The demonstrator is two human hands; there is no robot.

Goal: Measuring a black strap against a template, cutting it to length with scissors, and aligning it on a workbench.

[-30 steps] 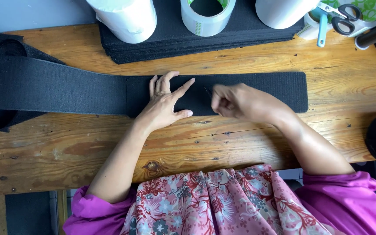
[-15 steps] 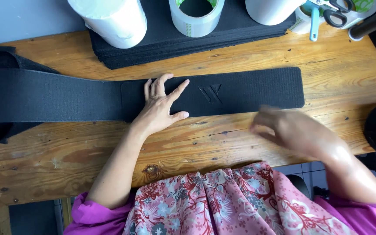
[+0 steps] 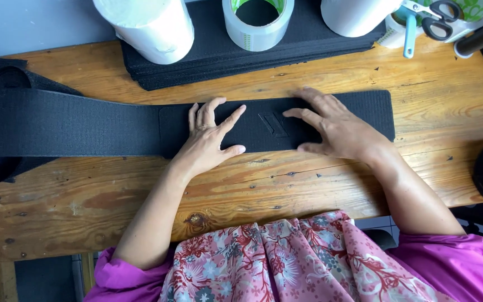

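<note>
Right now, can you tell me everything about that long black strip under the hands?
The long black strip lies flat across the wooden table, running from the left edge to past the middle. It looks like thick, woven or foamy fabric, matte and dark. The right part seems a separate layer with a small raised mark near its centre. At the far left it bunches into a folded heap. The left hand presses flat on it, fingers spread, and the right hand rests flat on its right part.

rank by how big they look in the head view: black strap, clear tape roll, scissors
1. black strap, by far the largest, under both flat hands
2. clear tape roll
3. scissors, partly cut off by the frame, so less sure
</note>
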